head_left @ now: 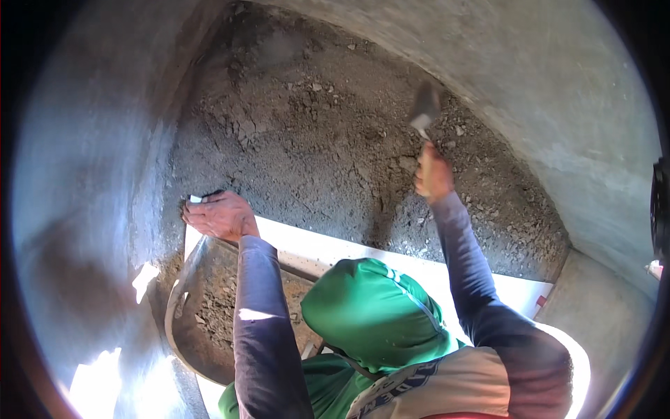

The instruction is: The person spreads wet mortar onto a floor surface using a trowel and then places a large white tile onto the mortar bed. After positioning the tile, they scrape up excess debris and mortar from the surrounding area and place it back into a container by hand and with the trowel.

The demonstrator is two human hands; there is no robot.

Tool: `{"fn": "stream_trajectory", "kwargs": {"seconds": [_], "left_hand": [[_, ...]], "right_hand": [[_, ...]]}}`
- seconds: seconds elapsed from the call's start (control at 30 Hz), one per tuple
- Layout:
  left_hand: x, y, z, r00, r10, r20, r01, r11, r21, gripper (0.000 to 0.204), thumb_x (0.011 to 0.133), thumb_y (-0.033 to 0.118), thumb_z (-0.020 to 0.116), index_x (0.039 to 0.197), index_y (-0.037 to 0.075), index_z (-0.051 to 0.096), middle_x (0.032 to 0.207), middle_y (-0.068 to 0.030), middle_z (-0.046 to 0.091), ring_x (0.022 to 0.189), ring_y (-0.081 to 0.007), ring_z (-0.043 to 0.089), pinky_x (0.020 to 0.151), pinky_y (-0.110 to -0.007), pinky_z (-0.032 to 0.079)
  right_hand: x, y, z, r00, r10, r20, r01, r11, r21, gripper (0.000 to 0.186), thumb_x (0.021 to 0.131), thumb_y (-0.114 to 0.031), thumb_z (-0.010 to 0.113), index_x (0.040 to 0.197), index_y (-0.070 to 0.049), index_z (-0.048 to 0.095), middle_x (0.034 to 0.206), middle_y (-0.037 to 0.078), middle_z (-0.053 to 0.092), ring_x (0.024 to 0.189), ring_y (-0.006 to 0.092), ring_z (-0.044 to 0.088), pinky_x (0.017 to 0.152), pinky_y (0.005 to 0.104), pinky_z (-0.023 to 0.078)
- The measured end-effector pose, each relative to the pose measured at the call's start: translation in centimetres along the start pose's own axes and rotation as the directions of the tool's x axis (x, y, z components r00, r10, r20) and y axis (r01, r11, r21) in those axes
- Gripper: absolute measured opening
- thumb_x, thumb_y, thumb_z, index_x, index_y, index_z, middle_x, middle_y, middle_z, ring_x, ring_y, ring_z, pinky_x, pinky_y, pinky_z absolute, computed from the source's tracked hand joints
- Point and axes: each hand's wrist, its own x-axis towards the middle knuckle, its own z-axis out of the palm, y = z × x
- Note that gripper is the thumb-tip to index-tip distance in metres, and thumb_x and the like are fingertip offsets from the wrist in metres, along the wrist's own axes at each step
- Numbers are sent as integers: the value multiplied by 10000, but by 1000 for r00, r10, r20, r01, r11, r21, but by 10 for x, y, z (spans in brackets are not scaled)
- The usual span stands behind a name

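My right hand [434, 174] is wrapped round the handle of a trowel [426, 105]. Its blade points away from me over loose grey-brown soil and rubble [314, 133], smeared by motion. At the left, my left hand [222, 214] bears on the end of a long white board [328, 244], its fingers bent and pressed together. Something small, white and dark shows by those fingertips; what they grip, if anything, is hidden. Under my left forearm sits a round-rimmed basin [169, 314] holding soil. My knee in green cloth [377, 300] covers part of the board.
Smooth grey concrete walls rise on the left [84, 174] and far right [558, 91], curving round the soil. A small red patch [541, 301] marks the board's right end. A dark object [659, 209] stands at the right edge. Bright sun patches lie at lower left.
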Motion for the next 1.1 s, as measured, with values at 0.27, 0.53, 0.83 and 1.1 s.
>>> {"fn": "stream_trajectory", "kwargs": {"seconds": [0.27,0.53,0.83,1.1], "left_hand": [[3,4,11,995,14,-102,-16,1000,-18,486,1077,223,468,1456,-81,475,1462,-314,534,1440,-475,511,1191,-586,435],[10,-13,19,993,5,-116,-4,1000,4,482,1068,217,490,1450,-78,481,1474,-307,523,1455,-470,494,1196,-591,428],[-7,-19,18,987,159,-33,-160,986,-48,681,1058,353,523,1598,-47,416,1679,-252,418,1635,-432,303,1328,-573,294],[-114,-2,-25,965,260,40,-256,964,-76,761,1164,434,203,1713,-92,168,1811,-303,123,1682,-465,150,1383,-544,124]], "right_hand": [[-24,19,45,845,-454,284,524,810,-264,443,1125,-500,603,1035,-69,652,660,-11,517,498,126,515,430,320,465],[-43,66,38,985,36,168,-62,986,154,485,1055,-571,678,880,-130,584,607,-39,491,428,106,452,364,306,353],[-86,100,42,830,-106,548,300,912,-279,574,1055,-627,663,899,-75,658,652,28,605,521,172,553,490,400,435],[-67,195,-81,875,-297,382,396,893,-215,515,1105,-531,652,1067,-25,738,754,21,644,687,136,603,622,347,482]]}}
